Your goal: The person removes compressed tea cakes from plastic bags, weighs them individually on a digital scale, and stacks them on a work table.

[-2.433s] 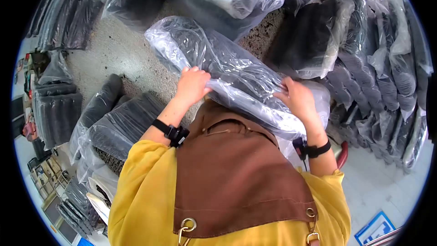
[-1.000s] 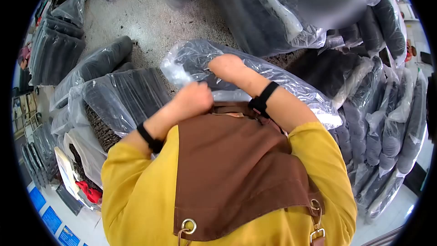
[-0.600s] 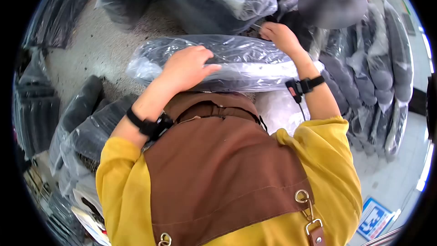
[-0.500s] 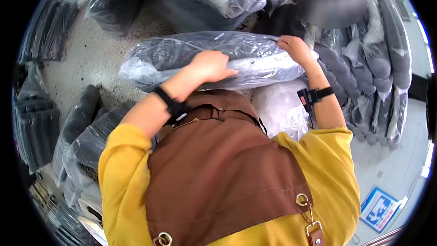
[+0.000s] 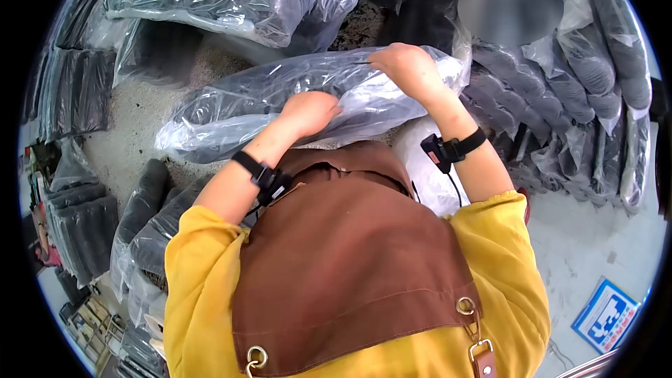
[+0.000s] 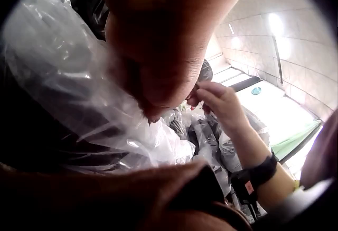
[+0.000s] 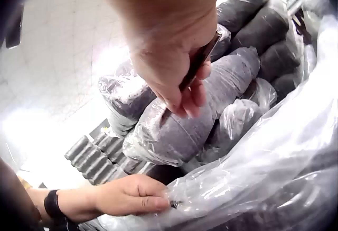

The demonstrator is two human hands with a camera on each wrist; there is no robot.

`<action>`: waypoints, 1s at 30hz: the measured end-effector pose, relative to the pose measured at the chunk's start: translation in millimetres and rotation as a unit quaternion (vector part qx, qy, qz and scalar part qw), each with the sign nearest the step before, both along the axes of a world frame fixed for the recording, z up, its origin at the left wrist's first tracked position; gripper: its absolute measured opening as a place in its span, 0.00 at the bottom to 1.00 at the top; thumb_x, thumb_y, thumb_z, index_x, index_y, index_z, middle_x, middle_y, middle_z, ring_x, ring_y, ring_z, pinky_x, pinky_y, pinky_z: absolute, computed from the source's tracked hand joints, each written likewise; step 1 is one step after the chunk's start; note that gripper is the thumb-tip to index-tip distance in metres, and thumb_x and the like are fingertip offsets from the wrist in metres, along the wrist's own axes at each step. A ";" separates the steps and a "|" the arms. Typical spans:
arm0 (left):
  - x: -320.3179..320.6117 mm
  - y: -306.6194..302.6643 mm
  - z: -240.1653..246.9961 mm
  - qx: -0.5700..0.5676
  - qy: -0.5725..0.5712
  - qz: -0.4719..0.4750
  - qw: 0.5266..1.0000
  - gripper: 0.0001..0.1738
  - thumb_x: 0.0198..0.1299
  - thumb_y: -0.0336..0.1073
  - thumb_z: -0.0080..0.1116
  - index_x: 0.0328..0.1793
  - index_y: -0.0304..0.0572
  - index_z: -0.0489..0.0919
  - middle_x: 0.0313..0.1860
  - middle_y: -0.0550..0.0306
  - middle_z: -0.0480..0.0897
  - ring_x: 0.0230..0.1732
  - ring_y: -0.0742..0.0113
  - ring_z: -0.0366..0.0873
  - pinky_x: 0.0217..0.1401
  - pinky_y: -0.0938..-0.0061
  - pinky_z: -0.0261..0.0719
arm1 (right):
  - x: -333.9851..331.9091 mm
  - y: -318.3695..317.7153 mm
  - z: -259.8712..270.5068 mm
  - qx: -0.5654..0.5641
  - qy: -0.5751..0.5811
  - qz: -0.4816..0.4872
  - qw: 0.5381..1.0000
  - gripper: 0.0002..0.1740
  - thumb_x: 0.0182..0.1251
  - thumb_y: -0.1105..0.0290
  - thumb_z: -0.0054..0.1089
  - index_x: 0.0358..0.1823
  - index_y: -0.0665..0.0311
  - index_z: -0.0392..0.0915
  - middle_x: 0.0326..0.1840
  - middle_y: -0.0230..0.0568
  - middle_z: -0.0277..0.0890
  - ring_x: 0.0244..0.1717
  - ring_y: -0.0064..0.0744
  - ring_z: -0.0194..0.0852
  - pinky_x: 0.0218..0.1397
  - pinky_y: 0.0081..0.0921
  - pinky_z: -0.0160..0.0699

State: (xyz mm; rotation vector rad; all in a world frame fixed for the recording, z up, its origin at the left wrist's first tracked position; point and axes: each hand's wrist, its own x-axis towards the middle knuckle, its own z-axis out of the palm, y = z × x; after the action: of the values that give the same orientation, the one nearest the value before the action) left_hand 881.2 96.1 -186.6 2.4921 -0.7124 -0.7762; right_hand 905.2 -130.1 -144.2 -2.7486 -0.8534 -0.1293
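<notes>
A long dark bundle in a clear plastic bag [image 5: 238, 101] lies across the front of me, in front of the brown apron. My left hand [image 5: 306, 113] pinches the film of the bag near its middle, as the right wrist view shows at the left hand's fingertips [image 7: 158, 202]. My right hand [image 5: 409, 70] is raised over the right part of the bag. Its fingers are curled round a slim dark tool with a metallic edge [image 7: 199, 62]; its exact kind I cannot tell. In the left wrist view the right hand [image 6: 222, 104] stands apart from the left hand [image 6: 158, 67].
Plastic-wrapped dark rolls [image 5: 560, 91] are piled at the right. More wrapped bundles [image 5: 210, 10] stand at the back left, and a stack [image 5: 80, 227] sits at the far left. A white plastic bag [image 5: 430, 168] is by the apron. A blue-and-white sign [image 5: 605, 315] lies lower right.
The hands were close together at the bag's left part one second ago; the right hand then reached toward the right end and has since come back leftward along the bag.
</notes>
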 end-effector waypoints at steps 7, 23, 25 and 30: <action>-59.3 9.8 22.2 0.021 -0.064 -0.173 0.983 0.10 0.51 0.39 0.53 0.26 0.41 0.79 0.24 0.47 0.80 0.29 0.48 0.79 0.30 0.59 0.75 | 7.4 2.0 -13.4 -0.108 0.342 0.222 0.907 0.09 0.53 0.65 0.52 0.29 0.58 0.80 0.30 0.41 0.79 0.35 0.45 0.79 0.39 0.39 0.76; -3.6 -67.5 17.3 -0.027 0.098 0.055 0.993 0.24 0.58 0.56 0.52 0.31 0.38 0.79 0.34 0.47 0.81 0.41 0.50 0.78 0.41 0.58 0.73 | 2.4 -108.1 -20.4 -0.138 0.359 0.007 0.923 0.09 0.58 0.64 0.50 0.32 0.59 0.77 0.31 0.40 0.79 0.36 0.44 0.78 0.37 0.38 0.74; -1.8 -109.3 -9.2 -0.040 0.154 0.005 0.987 0.23 0.59 0.55 0.52 0.36 0.39 0.79 0.37 0.46 0.81 0.41 0.50 0.78 0.43 0.62 0.73 | -4.7 -143.4 -32.2 -0.005 0.249 0.020 0.968 0.09 0.60 0.63 0.50 0.33 0.58 0.76 0.27 0.38 0.78 0.33 0.43 0.77 0.36 0.37 0.74; -14.7 -139.6 -27.2 -0.055 0.212 -0.078 0.973 0.25 0.60 0.54 0.48 0.43 0.38 0.80 0.41 0.42 0.80 0.44 0.47 0.77 0.48 0.61 0.72 | 12.7 -159.3 38.0 -0.111 0.054 0.005 0.992 0.08 0.58 0.64 0.55 0.30 0.60 0.78 0.28 0.44 0.76 0.32 0.47 0.74 0.35 0.37 0.71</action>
State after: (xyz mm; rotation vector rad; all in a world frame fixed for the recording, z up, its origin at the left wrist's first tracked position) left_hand 866.5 -43.5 -213.8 2.0871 -0.7713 -1.2400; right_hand 917.9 -289.4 -106.2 -2.9223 -0.9023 0.1235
